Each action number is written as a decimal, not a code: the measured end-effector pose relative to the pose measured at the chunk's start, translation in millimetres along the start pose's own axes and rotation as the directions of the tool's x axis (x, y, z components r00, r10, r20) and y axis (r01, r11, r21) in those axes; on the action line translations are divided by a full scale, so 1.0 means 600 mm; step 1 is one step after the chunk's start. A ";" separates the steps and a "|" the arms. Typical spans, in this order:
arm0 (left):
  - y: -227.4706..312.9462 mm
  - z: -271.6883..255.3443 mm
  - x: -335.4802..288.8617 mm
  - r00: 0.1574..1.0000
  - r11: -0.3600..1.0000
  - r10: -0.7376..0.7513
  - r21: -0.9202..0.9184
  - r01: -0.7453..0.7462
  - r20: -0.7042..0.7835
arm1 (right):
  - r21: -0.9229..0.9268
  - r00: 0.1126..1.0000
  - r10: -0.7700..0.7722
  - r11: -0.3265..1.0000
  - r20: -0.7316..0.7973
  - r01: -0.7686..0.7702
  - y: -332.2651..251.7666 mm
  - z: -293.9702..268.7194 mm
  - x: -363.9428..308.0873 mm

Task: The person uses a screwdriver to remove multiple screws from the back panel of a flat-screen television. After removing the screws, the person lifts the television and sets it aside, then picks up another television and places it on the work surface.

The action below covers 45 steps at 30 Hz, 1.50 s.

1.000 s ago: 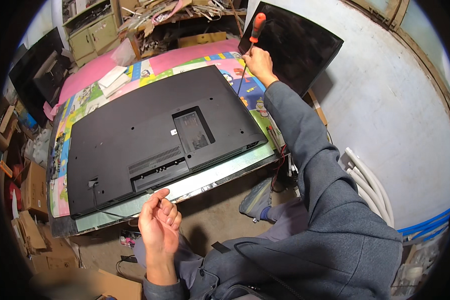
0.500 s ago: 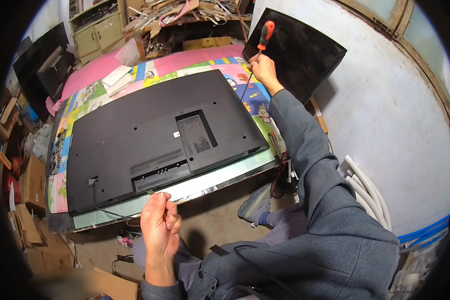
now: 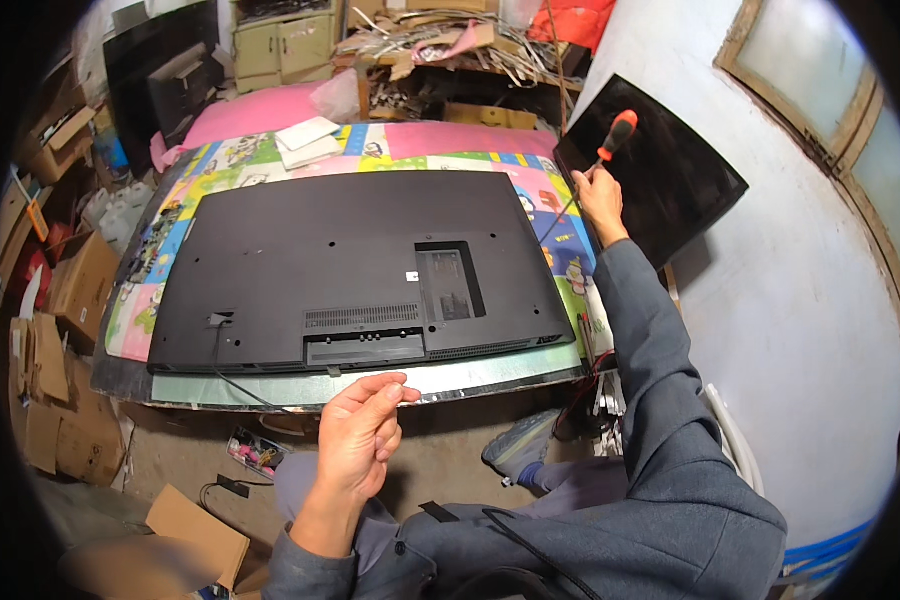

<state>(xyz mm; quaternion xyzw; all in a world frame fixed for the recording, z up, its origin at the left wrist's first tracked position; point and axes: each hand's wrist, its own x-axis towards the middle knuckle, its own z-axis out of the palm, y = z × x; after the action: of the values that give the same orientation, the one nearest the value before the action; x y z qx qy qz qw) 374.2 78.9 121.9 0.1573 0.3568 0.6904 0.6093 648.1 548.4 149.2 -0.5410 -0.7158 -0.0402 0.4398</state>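
We are finding no text, number or brand that we can read. On the back of the flat-panel television [image 3: 270,290], a small white label [image 3: 413,277] is sitting just left of the rectangular recess [image 3: 450,285], but we are making out no print on it. On the cartoon-patterned mat [image 3: 235,180], small pale marks are showing on a blue patch near the right edge; we are not managing to tell whether they are letters. On the cardboard box [image 3: 82,285] at the left, any print is appearing too small for reading.
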 end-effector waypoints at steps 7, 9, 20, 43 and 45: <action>0.005 -0.005 -0.008 1.000 0.998 -0.017 -0.059 0.017 0.005 | -0.009 0.997 0.058 0.998 -0.052 -0.058 -0.043 0.002 -0.027; 0.005 -0.006 -0.006 1.000 0.997 -0.022 -0.067 0.023 0.017 | -0.026 0.996 0.072 0.997 -0.051 -0.073 -0.040 -0.007 -0.027; 0.011 0.000 -0.005 1.000 0.996 0.021 -0.084 -0.021 -0.003 | 0.293 0.999 0.035 0.955 0.000 -0.033 -0.038 -0.032 0.012; -0.003 -0.043 0.007 0.986 0.966 0.165 -0.197 -0.168 -0.034 | 0.957 0.923 -0.330 0.266 0.199 -0.111 -0.401 -0.303 -0.284; 0.000 -0.038 0.005 0.989 0.970 0.143 -0.194 -0.146 -0.031 | 0.956 0.920 -0.340 0.277 0.194 -0.100 -0.402 -0.304 -0.286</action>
<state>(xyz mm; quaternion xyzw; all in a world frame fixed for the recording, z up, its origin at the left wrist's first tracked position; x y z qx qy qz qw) 358.8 74.6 105.2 0.1162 0.2797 0.7661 0.5668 564.6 225.3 246.2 -0.1104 -0.7032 0.4613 0.5296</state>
